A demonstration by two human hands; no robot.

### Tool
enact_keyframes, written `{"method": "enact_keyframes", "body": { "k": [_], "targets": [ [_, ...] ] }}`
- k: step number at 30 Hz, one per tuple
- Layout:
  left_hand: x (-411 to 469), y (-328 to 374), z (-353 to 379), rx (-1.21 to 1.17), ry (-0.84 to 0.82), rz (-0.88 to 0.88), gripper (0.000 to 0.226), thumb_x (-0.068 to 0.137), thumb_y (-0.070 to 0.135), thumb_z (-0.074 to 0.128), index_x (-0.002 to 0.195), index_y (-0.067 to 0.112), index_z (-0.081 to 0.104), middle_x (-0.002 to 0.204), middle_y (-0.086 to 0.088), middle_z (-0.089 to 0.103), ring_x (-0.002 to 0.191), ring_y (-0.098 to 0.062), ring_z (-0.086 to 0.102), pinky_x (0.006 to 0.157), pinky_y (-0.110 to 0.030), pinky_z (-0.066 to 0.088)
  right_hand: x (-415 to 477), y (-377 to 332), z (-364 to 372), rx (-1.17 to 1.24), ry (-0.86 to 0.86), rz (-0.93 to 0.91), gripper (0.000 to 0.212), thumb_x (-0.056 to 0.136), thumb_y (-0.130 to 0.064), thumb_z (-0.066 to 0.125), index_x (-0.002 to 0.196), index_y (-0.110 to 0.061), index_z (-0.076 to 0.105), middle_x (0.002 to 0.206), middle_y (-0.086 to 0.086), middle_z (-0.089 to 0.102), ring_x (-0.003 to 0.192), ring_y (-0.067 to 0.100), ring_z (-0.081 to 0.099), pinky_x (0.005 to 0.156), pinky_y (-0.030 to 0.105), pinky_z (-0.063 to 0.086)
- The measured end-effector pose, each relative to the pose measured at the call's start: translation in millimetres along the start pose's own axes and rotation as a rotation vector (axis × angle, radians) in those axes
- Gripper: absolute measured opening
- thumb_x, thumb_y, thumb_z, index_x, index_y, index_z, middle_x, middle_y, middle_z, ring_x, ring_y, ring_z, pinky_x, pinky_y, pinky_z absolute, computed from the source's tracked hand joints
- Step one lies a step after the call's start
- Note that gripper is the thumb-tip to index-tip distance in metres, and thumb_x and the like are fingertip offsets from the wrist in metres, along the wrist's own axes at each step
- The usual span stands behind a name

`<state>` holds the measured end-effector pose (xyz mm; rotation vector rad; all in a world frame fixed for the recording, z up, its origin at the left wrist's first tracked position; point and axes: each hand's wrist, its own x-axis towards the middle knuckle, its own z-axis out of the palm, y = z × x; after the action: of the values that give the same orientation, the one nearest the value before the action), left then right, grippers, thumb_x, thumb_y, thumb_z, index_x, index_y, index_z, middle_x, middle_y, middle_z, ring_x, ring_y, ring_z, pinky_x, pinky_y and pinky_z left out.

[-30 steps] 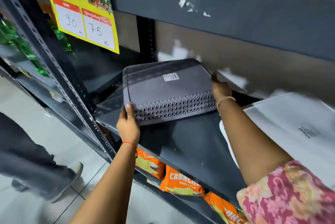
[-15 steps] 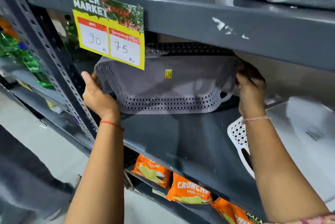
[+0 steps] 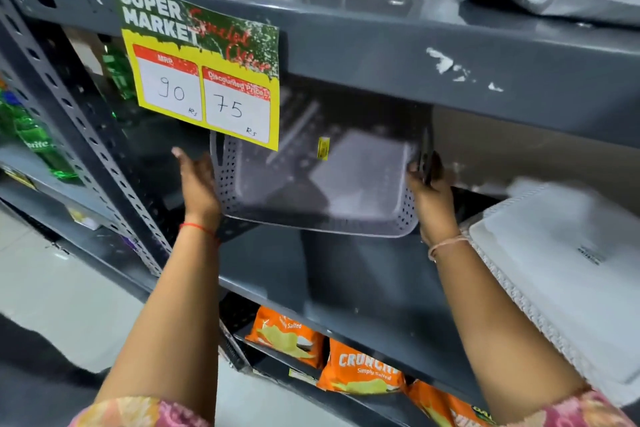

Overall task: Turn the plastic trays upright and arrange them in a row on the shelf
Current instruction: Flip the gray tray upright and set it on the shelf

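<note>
A person's left hand (image 3: 198,184) and right hand (image 3: 433,196) clasp opposite ends of a grey perforated tray (image 3: 322,191), tilted open-side-out above the shelf (image 3: 346,274), apparently to set it upright beside an overturned white tray (image 3: 568,253).

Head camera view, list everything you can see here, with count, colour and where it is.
grey tray: one, translucent grey, held over the middle shelf
white tray: one, upside down, right on that shelf
price sign: one, yellow and green, on the upper shelf edge
chip bags: at least three, orange, lower shelf
green bottles: several, far left
left hand: at the tray's left end
right hand: gripping its right end
</note>
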<state>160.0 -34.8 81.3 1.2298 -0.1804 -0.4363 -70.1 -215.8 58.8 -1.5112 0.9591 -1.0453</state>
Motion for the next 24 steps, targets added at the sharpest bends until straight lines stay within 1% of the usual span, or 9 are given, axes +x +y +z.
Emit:
{"method": "enact_keyframes", "body": {
  "k": [2, 3, 6, 9, 14, 16, 19, 21, 24],
  "targets": [
    [20, -2, -5, -0.01, -0.078, -0.043, 0.087, 0.08, 0.076, 0.021, 0.142, 0.016, 0.035, 0.15, -0.009, 0.038, 0.136, -0.022, 0.04, 0.117, -0.041, 0.028, 1, 1, 4, 0.036, -0.025, 0.109, 0.058, 0.08, -0.045, 0.056, 0.13, -0.016, 0.048, 0.132, 0.006, 0.057, 0.121, 0.024, 0.053, 0.107, 0.042, 0.04],
    [36, -11, -12, 0.024, -0.102, -0.091, 0.094, 0.072, 0.082, 0.026, 0.143, 0.021, 0.032, 0.151, -0.007, 0.037, 0.136, -0.022, 0.04, 0.117, -0.044, 0.027, 1, 7, 4, 0.057, -0.052, 0.175, 0.066, 0.074, -0.052, 0.055, 0.129, -0.016, 0.05, 0.131, 0.007, 0.058, 0.12, 0.026, 0.055, 0.106, 0.045, 0.042],
    [39, -16, -10, 0.078, -0.132, -0.088, 0.073, 0.084, 0.071, 0.014, 0.102, 0.027, 0.069, 0.107, -0.001, 0.071, 0.108, -0.018, 0.062, 0.105, -0.04, 0.044, -7, 25, 4, 0.082, -0.107, 0.336, 0.066, 0.077, -0.054, 0.054, 0.13, -0.015, 0.05, 0.132, 0.007, 0.057, 0.121, 0.027, 0.053, 0.105, 0.05, 0.042],
    [36, -21, -6, 0.135, -0.228, -0.148, 0.084, 0.087, 0.067, 0.007, 0.065, 0.029, 0.078, 0.07, 0.006, 0.077, 0.08, -0.014, 0.071, 0.079, -0.03, 0.057, -16, 31, 4, 0.079, -0.054, 0.404, 0.05, 0.09, -0.039, 0.05, 0.132, -0.011, 0.047, 0.135, 0.008, 0.054, 0.125, 0.028, 0.048, 0.109, 0.047, 0.037],
    [52, -33, -12, 0.192, -0.267, -0.194, 0.081, 0.071, 0.084, 0.024, 0.099, 0.027, 0.074, 0.108, -0.005, 0.073, 0.111, -0.025, 0.062, 0.103, -0.045, 0.045, -19, 39, 3, 0.082, -0.036, 0.384, 0.049, 0.093, -0.03, 0.049, 0.136, -0.007, 0.039, 0.143, 0.008, 0.044, 0.134, 0.025, 0.037, 0.109, 0.038, 0.03],
    [69, -44, -21, 0.232, -0.238, -0.228, 0.105, 0.048, 0.096, 0.036, 0.124, 0.026, 0.059, 0.135, -0.011, 0.056, 0.127, -0.029, 0.05, 0.111, -0.05, 0.035, -21, 38, 3, 0.104, -0.033, 0.376, 0.048, 0.093, -0.029, 0.05, 0.135, -0.007, 0.04, 0.142, 0.007, 0.045, 0.133, 0.024, 0.039, 0.108, 0.036, 0.031],
    [104, -72, -37, 0.334, -0.233, -0.253, 0.117, 0.035, 0.101, 0.035, 0.128, 0.032, 0.053, 0.142, -0.01, 0.049, 0.131, -0.033, 0.044, 0.111, -0.055, 0.031, -26, 33, 2, 0.116, -0.024, 0.359, 0.05, 0.092, -0.029, 0.052, 0.136, -0.008, 0.041, 0.14, 0.007, 0.048, 0.132, 0.024, 0.041, 0.108, 0.035, 0.032],
    [60, -47, -18, 0.456, -0.196, -0.244, 0.105, 0.043, 0.1, 0.028, 0.122, 0.038, 0.057, 0.145, -0.002, 0.045, 0.136, -0.029, 0.037, 0.114, -0.052, 0.025, -35, 28, 0, 0.015, -0.044, 0.281, 0.053, 0.09, -0.029, 0.055, 0.136, -0.007, 0.04, 0.139, 0.008, 0.048, 0.129, 0.023, 0.044, 0.11, 0.037, 0.034],
    [7, -35, 14, 0.777, -0.103, -0.021, 0.06, 0.09, 0.062, 0.021, 0.133, 0.027, 0.044, 0.152, -0.006, 0.028, 0.144, -0.024, 0.015, 0.12, -0.039, 0.007, -53, 19, -15, -0.68, -0.066, -0.205, 0.067, 0.087, -0.031, 0.06, 0.141, -0.003, 0.033, 0.149, 0.023, 0.031, 0.136, 0.034, 0.034, 0.114, 0.043, 0.029]
  ]
}}
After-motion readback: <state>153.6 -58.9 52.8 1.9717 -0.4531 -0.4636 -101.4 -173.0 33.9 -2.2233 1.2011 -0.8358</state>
